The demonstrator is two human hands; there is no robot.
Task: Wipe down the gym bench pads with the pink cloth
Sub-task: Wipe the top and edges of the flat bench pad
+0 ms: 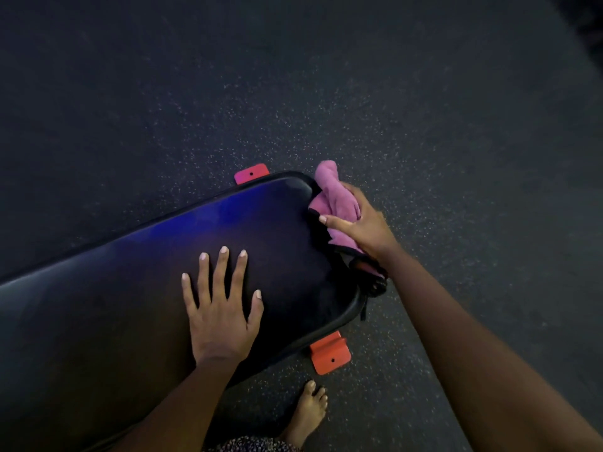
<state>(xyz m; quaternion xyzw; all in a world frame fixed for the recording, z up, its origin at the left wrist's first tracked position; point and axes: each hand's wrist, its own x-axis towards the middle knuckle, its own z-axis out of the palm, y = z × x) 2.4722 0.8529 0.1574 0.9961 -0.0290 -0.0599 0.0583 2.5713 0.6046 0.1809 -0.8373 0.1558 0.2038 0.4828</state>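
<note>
While the left hand [222, 308] is pressed flat (fingers spread) on the bench pad [130, 288], the pad is steadied. The pink cloth [336, 203] is gripped by the right hand [362, 223] at the pad's end edge.

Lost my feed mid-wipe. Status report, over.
Left hand flat on bench pad. Right hand grips pink cloth at pad's end edge. Bare foot on floor beside red base plate, off the pad.

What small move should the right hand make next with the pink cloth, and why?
Probably slide the pink cloth along the end edge of the bench pad toward the near corner. The right hand grips it bunched against that edge by the far corner; the left hand lies flat on top.
</note>
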